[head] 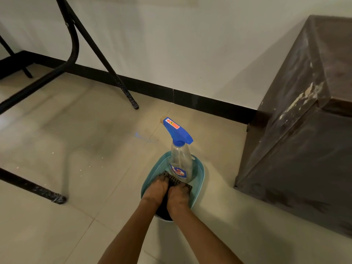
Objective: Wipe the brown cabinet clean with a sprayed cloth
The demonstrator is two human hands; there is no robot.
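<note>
From the head camera, looking down at a beige tiled floor [80, 149], a teal plastic basket [200, 168] sits near the middle of the scene. Both hands reach down into it side by side, touching each other. The left hand [155, 189] and the right hand [178, 195] press on a dark checked cloth [173, 178] that lies inside the basket; the fingers curl down onto the fabric, but whether each grip is actually clamped on the cloth or only resting on it cannot be told from this angle.

Just beyond the hands, at the far end of the basket, a clear spray bottle [181, 161] stands upright with a blue trigger head [177, 130] whose nozzle points to the far left. The cloth touches the bottle's base.

The brown cabinet [304, 130] stands on the floor to the right, against the white wall [171, 44], well apart from the hands. Its top and near side look dusty, with pale chipped patches along the near top corner.

At the left, black metal legs [122, 88] of a piece of furniture rest on the floor, and small pale crumbs lie scattered near them.
</note>
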